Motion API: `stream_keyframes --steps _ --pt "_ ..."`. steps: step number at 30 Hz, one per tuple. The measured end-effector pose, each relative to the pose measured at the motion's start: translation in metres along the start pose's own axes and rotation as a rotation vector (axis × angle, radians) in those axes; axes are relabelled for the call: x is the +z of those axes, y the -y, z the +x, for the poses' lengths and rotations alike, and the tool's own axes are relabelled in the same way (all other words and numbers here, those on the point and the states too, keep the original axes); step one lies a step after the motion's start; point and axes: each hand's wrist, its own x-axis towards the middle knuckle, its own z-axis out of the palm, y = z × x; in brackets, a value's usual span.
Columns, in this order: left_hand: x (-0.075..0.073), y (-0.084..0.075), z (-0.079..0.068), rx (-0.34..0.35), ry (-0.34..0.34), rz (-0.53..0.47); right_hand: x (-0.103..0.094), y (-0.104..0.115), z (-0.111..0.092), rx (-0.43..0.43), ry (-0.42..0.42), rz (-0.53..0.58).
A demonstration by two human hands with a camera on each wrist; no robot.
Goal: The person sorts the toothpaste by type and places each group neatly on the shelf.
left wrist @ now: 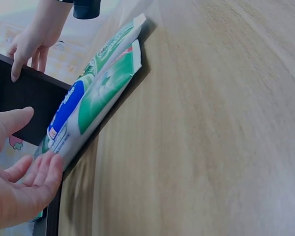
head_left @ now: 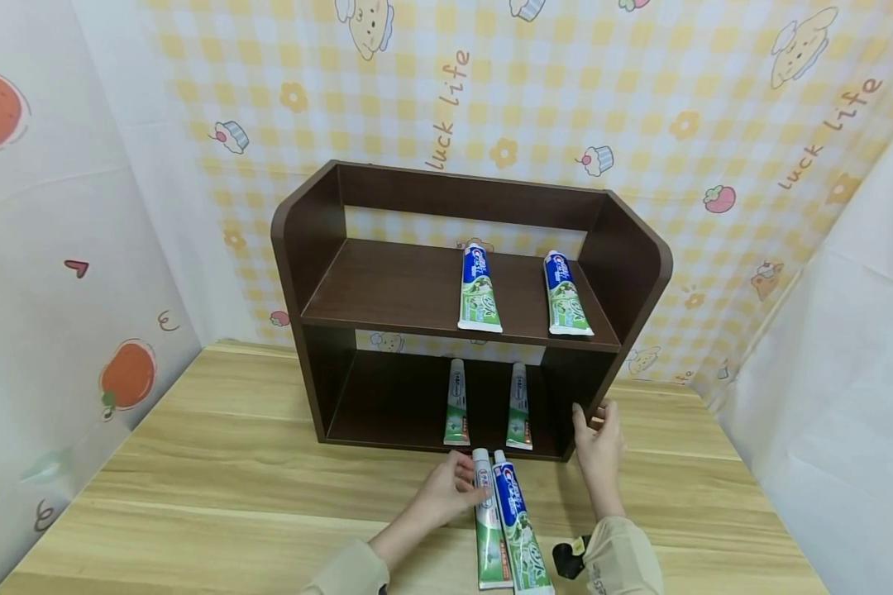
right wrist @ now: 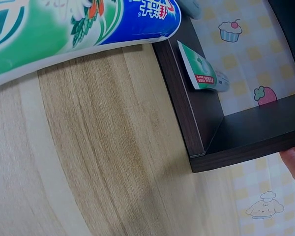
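Note:
Two toothpaste tubes lie side by side on the table before a dark brown two-tier shelf. One is a silver-and-green toothpaste tube; the other is a blue-and-green toothpaste tube. My left hand is at the capped end of the silver-and-green tube, its thumb spread away from the loosely bent fingers. At the shelf's right side panel, my right hand grips the edge, thumb on one face and fingers on the other. Only a little of that hand shows in the right wrist view.
On the upper tier lie two blue-and-green tubes, a middle one and a right one. Below them, the lower tier bears two silver-and-green tubes, a left one and a right one. A patterned cloth hangs behind the shelf.

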Motion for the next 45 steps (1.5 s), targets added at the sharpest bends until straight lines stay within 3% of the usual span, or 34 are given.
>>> stream_keyframes --steps 11,21,24,30,36,42,45 --pt "0.009 0.004 0.000 -0.044 -0.013 0.007 0.001 0.000 0.000 0.001 -0.013 0.011" --pt "0.021 0.007 -0.003 -0.084 -0.033 -0.045 0.001 0.000 -0.001 0.002 -0.020 0.004" --pt "0.024 0.005 -0.003 -0.086 -0.031 -0.001 0.001 0.000 -0.001 0.012 -0.011 0.003" --pt "0.029 -0.001 -0.002 -0.110 -0.043 0.180 0.001 0.000 0.000 0.012 -0.020 0.003" --pt "0.030 -0.008 -0.001 -0.153 -0.012 0.232 0.001 0.001 -0.001 0.002 -0.031 -0.001" --pt "0.030 -0.009 -0.007 -0.185 0.078 0.103 0.001 0.000 -0.001 0.008 -0.028 -0.003" --pt "0.030 -0.007 -0.009 -0.180 0.075 0.083 0.002 0.000 -0.001 0.009 -0.025 -0.009"
